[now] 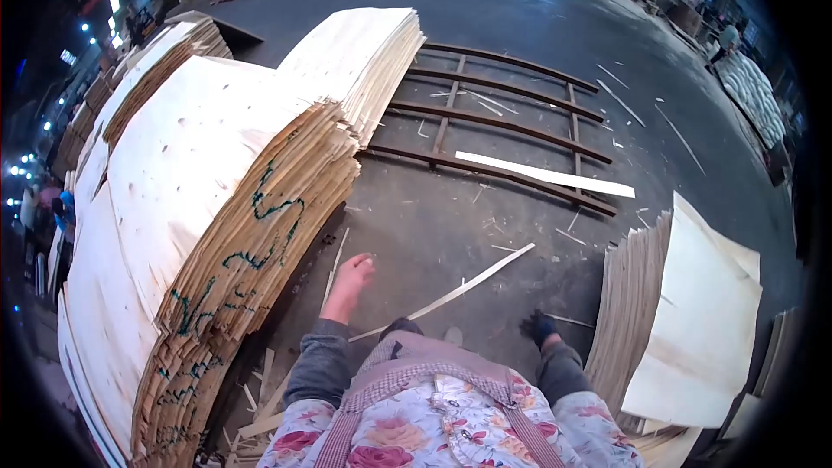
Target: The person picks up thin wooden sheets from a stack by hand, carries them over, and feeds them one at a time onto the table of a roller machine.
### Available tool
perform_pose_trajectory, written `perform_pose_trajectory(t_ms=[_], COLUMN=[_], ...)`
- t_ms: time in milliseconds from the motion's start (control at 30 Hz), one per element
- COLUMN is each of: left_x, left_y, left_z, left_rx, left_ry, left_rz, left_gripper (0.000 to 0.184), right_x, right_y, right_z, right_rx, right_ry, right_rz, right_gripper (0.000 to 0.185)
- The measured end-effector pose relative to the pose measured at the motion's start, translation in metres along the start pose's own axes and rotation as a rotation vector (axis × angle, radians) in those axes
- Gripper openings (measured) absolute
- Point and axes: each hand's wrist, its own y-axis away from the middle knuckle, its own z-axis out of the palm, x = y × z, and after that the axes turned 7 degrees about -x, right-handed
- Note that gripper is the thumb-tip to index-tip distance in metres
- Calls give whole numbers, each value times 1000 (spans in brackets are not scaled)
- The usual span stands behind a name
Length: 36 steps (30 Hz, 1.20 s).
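I remotely register the left sheet stack (195, 134) as cream-topped, tan-edged, with green markings (282, 208); the right stack (698, 321), cream; the garment (394, 433), red-and-pink floral on white; the straps (345, 429), maroon-and-white check; the cuffs (317, 368), grey.

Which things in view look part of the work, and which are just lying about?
Likely part of it:
green-marked sheet stack, nearest the left hand
right-side sheet stack, nearest the right hand

Probably just lying about:
long pale strip
white strip across the metal frame
wood scraps, lower left
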Motion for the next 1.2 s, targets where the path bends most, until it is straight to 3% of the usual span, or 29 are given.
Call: perform_pose_trajectory(t_ms=[67,200,333,400,467,533,600,667,700,800,933,1000,1067,1133,1200], left_x=[21,63,104,127,157,191,220,242,254,256,269,273,277,274,275], left_y=[-29,-112,-235,-296,-354,-408,-461,-512,-541,-631,-704,-726,-747,-765,-792], left_z=[0,-3,-12,-11,-12,-10,-15,-24,-27,-54,-87,-102,-118,-131,-154], left_rx=[26,36,-10,-21,-17,-1,4,61,107,225,390,468,528,586,604], left_ry=[115,201,263,322,371,394,454,546,630,729,769,828,867,918,963], left_rz=[-38,-74,-64,-95,-90,-101,-137,-180,-206,-231,-210,-265,-267,-283,-297], left_gripper=[44,50,53,54,57,57,57,58,59,63,68,71,74,78,79], right_x=[-85,-161,-206,-224,-245,-262,-249,-299,-320,-369,-452,-491,-535,-578,-615], right_y=[-12,-99,-167,-216,-235,-209,-260,-195,-174,-183,-257,-307,-346,-367,-380], right_z=[121,250,321,298,266,257,152,185,206,238,291,328,392,483,575], right_rx=[-90,-380,-394,-484,-436,-141,-463,-483,-338,-152,-195,-185,-62,-40,-93], right_ry=[146,211,412,588,562,553,908,1542,1627,1642,1569,1209,568,401,496], right_rz=[49,-25,-92,-85,95,29,-369,-458,-303,-76,-99,-68,31,-2,-87], right_gripper=[44,41,34,31,30,31,30,40,39,39,38,38,38,38,42])
